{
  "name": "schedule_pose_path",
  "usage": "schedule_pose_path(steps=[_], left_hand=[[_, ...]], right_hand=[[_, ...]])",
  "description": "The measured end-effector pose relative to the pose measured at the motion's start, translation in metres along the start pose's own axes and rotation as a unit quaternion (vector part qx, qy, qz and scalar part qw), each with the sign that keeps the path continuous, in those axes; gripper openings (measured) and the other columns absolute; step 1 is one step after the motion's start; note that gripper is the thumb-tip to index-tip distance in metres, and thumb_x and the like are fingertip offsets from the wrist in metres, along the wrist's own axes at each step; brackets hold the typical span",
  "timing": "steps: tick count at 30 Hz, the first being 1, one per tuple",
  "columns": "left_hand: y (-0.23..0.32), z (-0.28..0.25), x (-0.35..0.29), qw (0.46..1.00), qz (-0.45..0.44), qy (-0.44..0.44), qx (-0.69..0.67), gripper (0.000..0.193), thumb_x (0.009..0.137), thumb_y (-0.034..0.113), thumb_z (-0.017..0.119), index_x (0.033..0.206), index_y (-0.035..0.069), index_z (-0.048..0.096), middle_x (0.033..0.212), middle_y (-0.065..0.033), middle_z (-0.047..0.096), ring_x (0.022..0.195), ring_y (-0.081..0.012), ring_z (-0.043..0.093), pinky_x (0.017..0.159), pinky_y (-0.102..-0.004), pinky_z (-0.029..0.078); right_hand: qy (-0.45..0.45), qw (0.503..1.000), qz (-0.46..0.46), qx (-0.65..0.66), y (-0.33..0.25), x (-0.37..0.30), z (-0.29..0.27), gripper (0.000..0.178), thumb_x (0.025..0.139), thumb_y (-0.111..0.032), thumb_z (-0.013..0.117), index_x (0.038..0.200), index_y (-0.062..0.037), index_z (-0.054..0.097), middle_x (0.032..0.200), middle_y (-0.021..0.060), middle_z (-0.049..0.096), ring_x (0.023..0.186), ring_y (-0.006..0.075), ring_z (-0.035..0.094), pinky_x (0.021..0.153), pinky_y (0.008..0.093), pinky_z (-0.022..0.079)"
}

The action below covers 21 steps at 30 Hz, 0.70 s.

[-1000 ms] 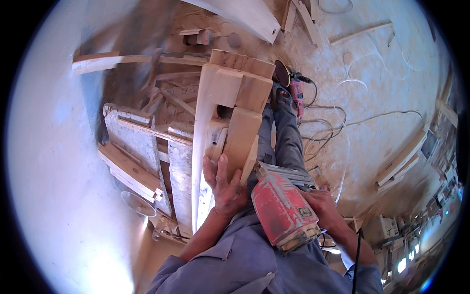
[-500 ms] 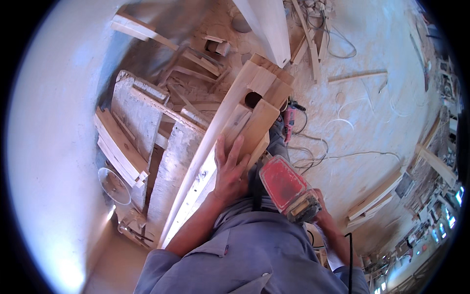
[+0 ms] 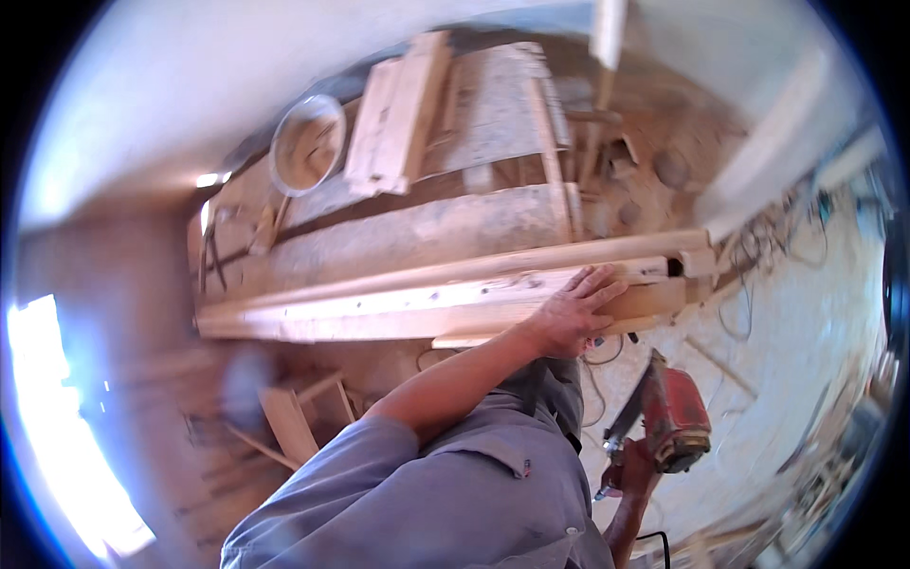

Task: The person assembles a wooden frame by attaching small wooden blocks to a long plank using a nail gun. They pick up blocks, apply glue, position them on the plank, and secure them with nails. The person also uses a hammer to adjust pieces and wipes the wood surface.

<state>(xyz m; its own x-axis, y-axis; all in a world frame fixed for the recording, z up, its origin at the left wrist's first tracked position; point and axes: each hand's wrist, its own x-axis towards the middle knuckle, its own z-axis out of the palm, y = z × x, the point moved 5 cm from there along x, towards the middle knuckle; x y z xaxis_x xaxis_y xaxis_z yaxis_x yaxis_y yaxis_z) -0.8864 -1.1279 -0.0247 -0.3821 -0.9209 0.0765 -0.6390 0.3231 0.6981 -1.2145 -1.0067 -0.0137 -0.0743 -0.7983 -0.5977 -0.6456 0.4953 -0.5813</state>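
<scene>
Across the middle lies a long pale timber piece, built up of several boards, with a dark square hole near its right end. Flat on its top near that end rests my left hand, fingers spread. Lower right, my right hand grips a red nail gun by its handle. The nail gun is held apart from the timber, to the right of my body. Its narrow metal magazine slants down toward the hand.
Behind the timber stands a worn plank bench with stacked wood pieces and a whitish bucket. Loose cables and a thin stick lie on the floor at right. A small wooden frame stands at lower left.
My view has swung to the left, so the timber now runs crosswise. The nail gun has moved away from the timber's edge. My left hand remains on the timber.
</scene>
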Motion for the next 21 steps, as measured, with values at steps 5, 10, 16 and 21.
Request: schedule_pose_path(steps=[5, 10, 16, 21], left_hand=[[-0.022, -0.026, -0.085, 0.988, -0.129, 0.066, 0.056, 0.065, 0.066, 0.017, 0.077, 0.13, 0.01, 0.064, 0.16, -0.0251, 0.027, 0.148, -0.0533, 0.02, 0.123, -0.0606, 0.018], [-0.038, -0.06, -0.174, 0.974, -0.198, 0.08, 0.081, 0.078, 0.064, 0.028, 0.085, 0.135, 0.009, 0.059, 0.163, -0.0291, 0.02, 0.15, -0.0539, 0.015, 0.123, -0.0613, 0.016], [-0.052, -0.063, -0.235, 0.973, -0.17, 0.127, 0.094, 0.08, 0.067, 0.03, 0.082, 0.139, 0.007, 0.056, 0.162, -0.0304, 0.022, 0.151, -0.0507, 0.019, 0.124, -0.0601, 0.014], [-0.086, -0.081, -0.324, 0.98, -0.131, 0.11, 0.102, 0.074, 0.071, 0.023, 0.07, 0.142, 0.006, 0.054, 0.161, -0.0313, 0.024, 0.151, -0.0477, 0.02, 0.125, -0.0587, 0.013]], right_hand=[[0.124, 0.979, -0.161, -0.024, -0.035, 0.025, -0.036, 0.036, 0.083, -0.003, 0.066, 0.116, 0.0078, 0.057, 0.09, 0.0109, 0.07, 0.071, 0.0218, 0.063, 0.067, 0.0374, 0.054], [0.112, 0.944, -0.268, -0.156, -0.172, 0.021, -0.026, 0.04, 0.082, -0.001, 0.063, 0.119, 0.0119, 0.058, 0.092, 0.0176, 0.072, 0.08, 0.0332, 0.068, 0.078, 0.0471, 0.053], [0.037, 0.871, -0.317, -0.373, -0.308, 0.011, 0.118, 0.051, 0.077, -0.002, 0.066, 0.128, -0.0018, 0.062, 0.098, 0.0282, 0.07, 0.094, 0.0489, 0.065, 0.081, 0.0537, 0.051], [-0.027, 0.809, -0.353, -0.47, -0.391, -0.033, 0.287, 0.066, 0.081, -0.002, 0.064, 0.145, -0.0045, 0.048, 0.104, 0.0302, 0.068, 0.101, 0.0483, 0.065, 0.086, 0.0565, 0.05]])
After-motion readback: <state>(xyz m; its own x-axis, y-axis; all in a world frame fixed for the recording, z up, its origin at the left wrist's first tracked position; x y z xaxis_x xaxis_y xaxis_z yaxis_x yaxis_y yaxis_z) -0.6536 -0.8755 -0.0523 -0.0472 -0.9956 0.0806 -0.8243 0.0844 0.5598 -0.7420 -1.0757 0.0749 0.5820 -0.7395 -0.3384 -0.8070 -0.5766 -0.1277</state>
